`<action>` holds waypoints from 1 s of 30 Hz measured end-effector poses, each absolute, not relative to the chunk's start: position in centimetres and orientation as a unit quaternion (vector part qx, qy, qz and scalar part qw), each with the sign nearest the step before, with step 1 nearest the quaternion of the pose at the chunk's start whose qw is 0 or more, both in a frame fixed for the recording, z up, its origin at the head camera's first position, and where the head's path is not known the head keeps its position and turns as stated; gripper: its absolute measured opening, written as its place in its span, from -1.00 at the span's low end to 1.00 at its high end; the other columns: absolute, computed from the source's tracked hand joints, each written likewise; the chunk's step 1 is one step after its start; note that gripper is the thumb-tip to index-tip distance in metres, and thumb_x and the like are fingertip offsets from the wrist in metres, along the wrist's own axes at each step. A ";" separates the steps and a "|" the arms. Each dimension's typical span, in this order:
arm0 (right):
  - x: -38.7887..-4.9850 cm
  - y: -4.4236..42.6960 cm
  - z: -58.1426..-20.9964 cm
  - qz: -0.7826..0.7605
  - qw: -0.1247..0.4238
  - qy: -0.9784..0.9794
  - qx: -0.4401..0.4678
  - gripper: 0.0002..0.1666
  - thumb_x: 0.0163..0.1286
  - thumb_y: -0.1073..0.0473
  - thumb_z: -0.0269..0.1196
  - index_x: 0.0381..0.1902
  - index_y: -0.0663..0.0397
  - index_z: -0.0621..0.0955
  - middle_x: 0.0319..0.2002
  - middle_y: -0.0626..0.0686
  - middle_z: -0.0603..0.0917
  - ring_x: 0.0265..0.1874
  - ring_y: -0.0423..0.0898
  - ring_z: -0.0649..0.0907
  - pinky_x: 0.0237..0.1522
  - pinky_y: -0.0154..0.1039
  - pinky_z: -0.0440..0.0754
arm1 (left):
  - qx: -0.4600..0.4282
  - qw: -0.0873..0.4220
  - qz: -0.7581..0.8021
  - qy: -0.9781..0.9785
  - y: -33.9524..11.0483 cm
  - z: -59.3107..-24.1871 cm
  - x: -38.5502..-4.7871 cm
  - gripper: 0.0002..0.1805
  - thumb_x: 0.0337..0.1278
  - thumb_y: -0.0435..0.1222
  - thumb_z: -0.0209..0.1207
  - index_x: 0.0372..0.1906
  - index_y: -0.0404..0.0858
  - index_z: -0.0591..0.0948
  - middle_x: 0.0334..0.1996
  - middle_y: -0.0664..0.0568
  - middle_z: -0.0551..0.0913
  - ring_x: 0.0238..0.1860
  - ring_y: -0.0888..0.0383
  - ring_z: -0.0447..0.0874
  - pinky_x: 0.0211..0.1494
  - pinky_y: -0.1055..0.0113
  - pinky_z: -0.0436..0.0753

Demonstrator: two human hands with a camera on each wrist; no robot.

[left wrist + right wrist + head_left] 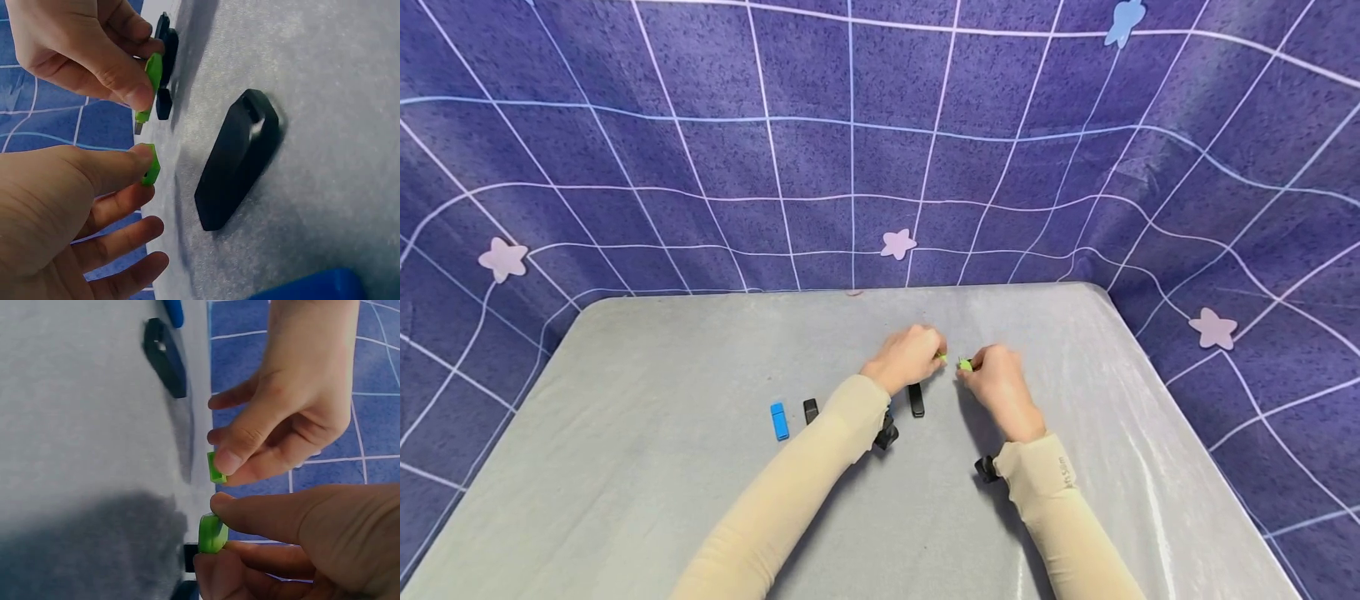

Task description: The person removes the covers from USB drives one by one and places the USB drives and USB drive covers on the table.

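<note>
My left hand (910,357) pinches a small green cap (151,165) between thumb and forefinger; the other fingers are spread loosely. Facing it, my right hand (997,383) pinches a green USB flash drive (152,75), its metal plug bare and pointing at the cap. A short gap separates the two green pieces. In the right wrist view the cap (216,467) shows its hollow opening toward the drive (212,534). Under the left hand, a black USB stick (917,400) lies on the grey cloth.
On the grey-covered table (662,358), a blue USB stick (780,421) and another black one (810,410) lie left of the left forearm. Another blue object (319,286) is cut off in the left wrist view. Dark pieces (164,103) sit beyond the right hand. A purple curtain (805,167) surrounds the table.
</note>
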State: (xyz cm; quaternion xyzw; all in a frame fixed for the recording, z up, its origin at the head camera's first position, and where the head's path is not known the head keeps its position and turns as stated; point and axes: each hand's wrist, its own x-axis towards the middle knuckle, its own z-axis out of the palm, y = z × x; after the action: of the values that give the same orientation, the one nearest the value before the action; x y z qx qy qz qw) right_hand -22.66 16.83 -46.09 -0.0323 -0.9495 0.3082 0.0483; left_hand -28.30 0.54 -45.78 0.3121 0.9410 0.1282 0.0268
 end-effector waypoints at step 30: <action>-22.5 15.8 -47.5 0.296 0.033 -0.954 -0.042 -0.59 0.21 0.23 0.49 -0.74 0.13 0.55 -0.71 -0.05 0.49 -0.63 -0.06 0.47 -0.55 -0.22 0.44 | 0.297 0.027 0.089 0.950 2.0 -47.2 -28.0 -0.94 0.28 -0.23 0.31 -0.27 -0.10 0.76 -0.25 0.05 0.74 -0.15 0.08 0.75 -0.17 0.15 0.73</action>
State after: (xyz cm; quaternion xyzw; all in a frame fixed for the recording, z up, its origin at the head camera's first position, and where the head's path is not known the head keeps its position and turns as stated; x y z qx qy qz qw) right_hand -22.52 15.75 -47.54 -0.0415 -0.9537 0.2960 0.0331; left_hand -28.03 2.03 -47.21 0.2974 0.9502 0.0888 0.0267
